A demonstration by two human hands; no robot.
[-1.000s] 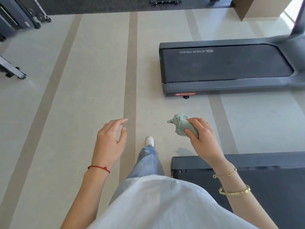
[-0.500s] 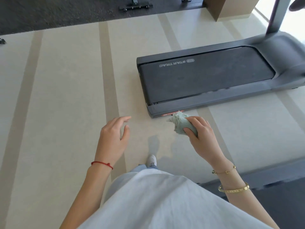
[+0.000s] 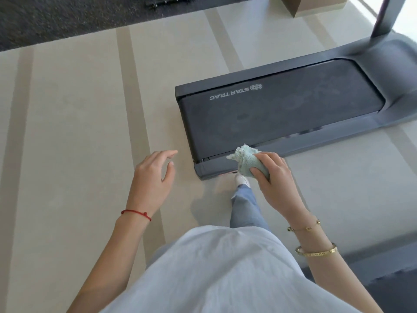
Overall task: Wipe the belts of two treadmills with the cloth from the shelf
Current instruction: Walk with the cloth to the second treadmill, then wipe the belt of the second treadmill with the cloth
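Observation:
A treadmill lies ahead on the floor, its dark belt [image 3: 282, 114] marked STAR TRAC and framed by grey side rails [image 3: 316, 143]. My right hand [image 3: 275, 179] grips a bunched pale green cloth [image 3: 246, 160], held in the air over the near rear corner of that treadmill. My left hand [image 3: 153, 177] hovers over the floor to the left of the treadmill, fingers relaxed and spread, holding nothing. A corner of a second treadmill [image 3: 383, 274] shows at the bottom right, mostly hidden by my arm and shirt.
Beige striped floor [image 3: 79, 132] stretches left of the treadmill. Dark carpet [image 3: 56, 16] with a black equipment base [image 3: 169, 1] lies at the back. A brown box [image 3: 313, 5] stands at the top right, beside the treadmill's upright post [image 3: 383, 16]. My foot [image 3: 241, 179] touches the floor by the rear corner.
I have walked from the second treadmill toward the far one, which now looms closer and larger. The cloth in my right hand now sits over its rear corner. The left hand stays relaxed.

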